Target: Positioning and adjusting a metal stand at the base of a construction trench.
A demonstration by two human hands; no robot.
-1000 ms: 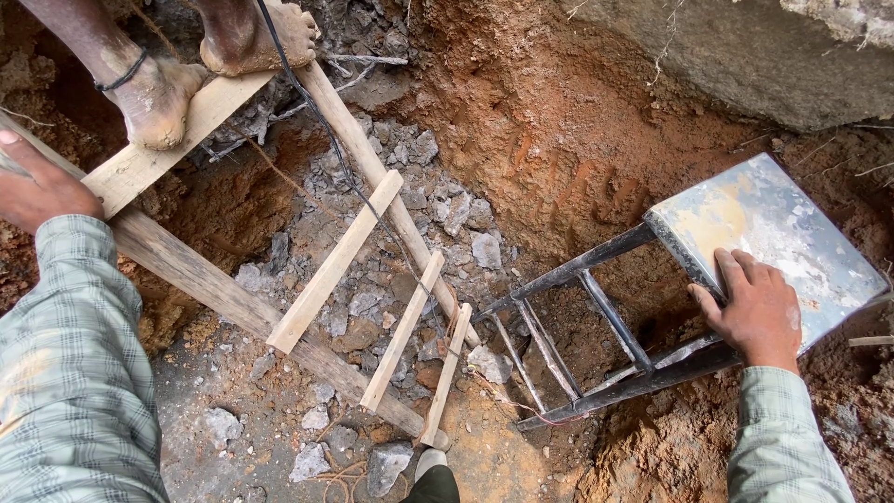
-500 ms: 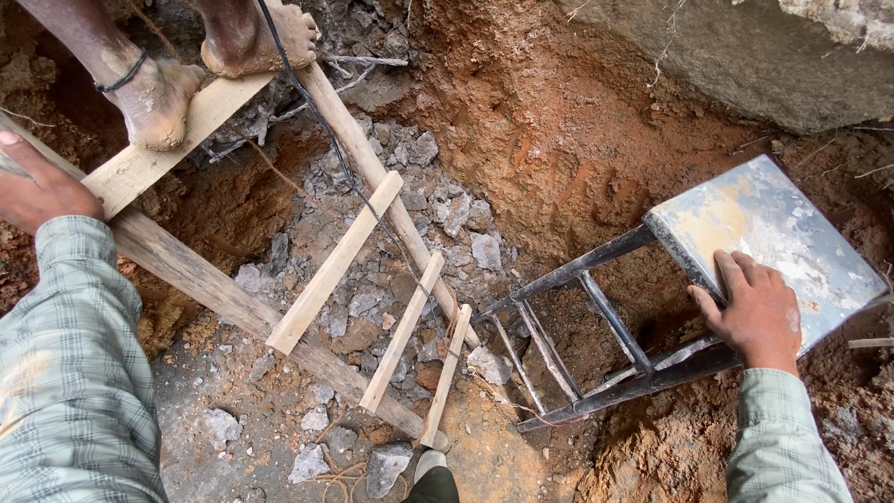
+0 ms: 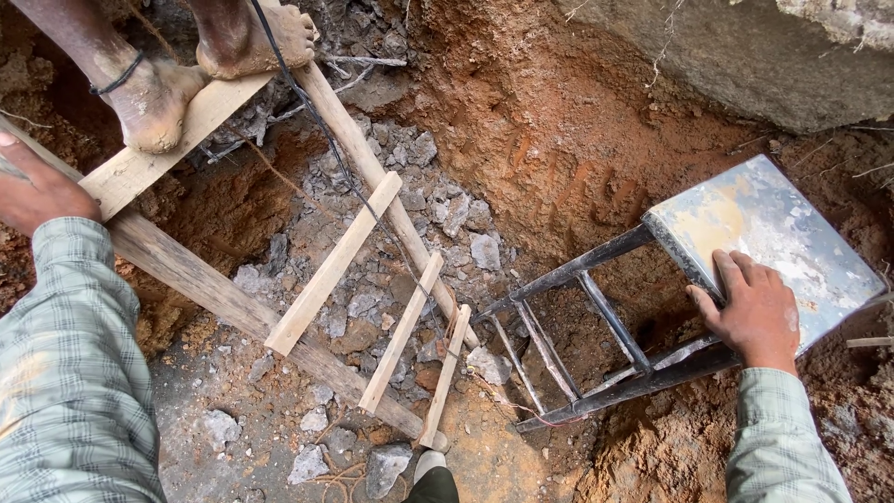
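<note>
Hands braced on a stool and a ladder in a dug pit

Right hand (image 3: 756, 312) lies flat, fingers spread, on the tilted metal stool (image 3: 773, 242); left hand (image 3: 37, 191) rests on the wooden ladder (image 3: 186, 270), grip unclear. On loose soil, the stool could slip.

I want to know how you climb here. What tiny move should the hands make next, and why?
Probably curl the right hand around the rim of the grey, paint-stained metal stool. It lies flat on the seat edge, not gripping, and the stool leans tilted into the red earth pit. The left hand already rests on the wooden ladder's rail.
</note>
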